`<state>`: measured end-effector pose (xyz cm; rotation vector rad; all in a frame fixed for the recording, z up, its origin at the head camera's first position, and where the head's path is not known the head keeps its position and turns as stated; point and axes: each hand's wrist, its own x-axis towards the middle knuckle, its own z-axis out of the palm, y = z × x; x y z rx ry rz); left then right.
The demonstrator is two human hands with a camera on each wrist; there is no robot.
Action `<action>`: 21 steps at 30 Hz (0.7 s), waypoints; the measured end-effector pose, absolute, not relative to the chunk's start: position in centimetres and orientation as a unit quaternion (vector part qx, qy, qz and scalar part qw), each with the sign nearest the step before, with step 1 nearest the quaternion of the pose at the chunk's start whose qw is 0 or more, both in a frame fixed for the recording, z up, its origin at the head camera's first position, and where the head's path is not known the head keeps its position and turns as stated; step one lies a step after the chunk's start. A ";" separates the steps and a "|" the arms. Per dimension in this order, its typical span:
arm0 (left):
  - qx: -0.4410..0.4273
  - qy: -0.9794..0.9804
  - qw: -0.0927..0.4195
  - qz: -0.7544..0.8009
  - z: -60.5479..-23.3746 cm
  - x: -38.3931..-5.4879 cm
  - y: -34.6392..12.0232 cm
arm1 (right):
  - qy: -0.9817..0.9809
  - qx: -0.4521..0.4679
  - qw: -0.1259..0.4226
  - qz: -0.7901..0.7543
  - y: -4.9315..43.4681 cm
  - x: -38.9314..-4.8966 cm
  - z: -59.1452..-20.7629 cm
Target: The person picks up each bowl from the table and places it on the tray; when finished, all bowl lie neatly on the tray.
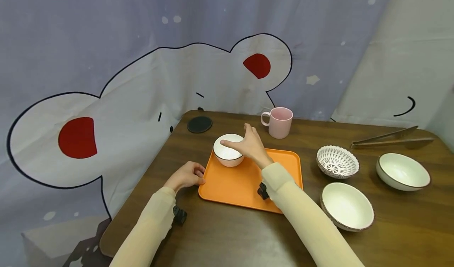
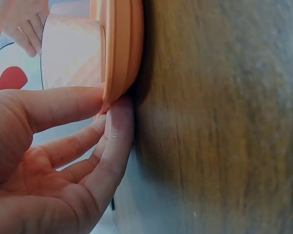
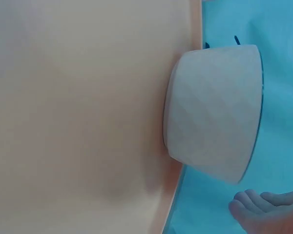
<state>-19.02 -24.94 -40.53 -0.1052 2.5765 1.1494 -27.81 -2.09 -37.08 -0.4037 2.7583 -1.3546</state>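
The white bowl stands upright on the orange tray, at its far left corner. Both wrist views show faint facets on its outer wall, lost from above. The right hand hovers over the bowl with fingers spread and released; the left wrist view shows a gap beside the rim. The left hand pinches the tray's left edge, and only its wrist view reveals a finger beneath the lip. Bare tray runs rightward and nearward from the bowl. Behind sit a dark coaster, near the worktop edge, and a pink mug, just beyond the tray.
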 end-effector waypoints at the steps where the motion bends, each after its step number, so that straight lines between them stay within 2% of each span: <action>1: -0.036 0.902 0.159 0.401 -40.6 -19.0 -24.9 | 0.891 -0.127 0.020 -0.435 -1.9 -27.7 -37.0; 13: -0.038 0.900 0.153 0.407 -40.9 -18.4 -25.2 | 0.906 -0.120 0.028 -0.405 -0.5 -26.6 -36.5; 21: -0.034 0.898 0.150 0.412 -40.7 -18.9 -24.8 | 0.897 -0.106 0.010 -0.429 1.3 -25.9 -35.3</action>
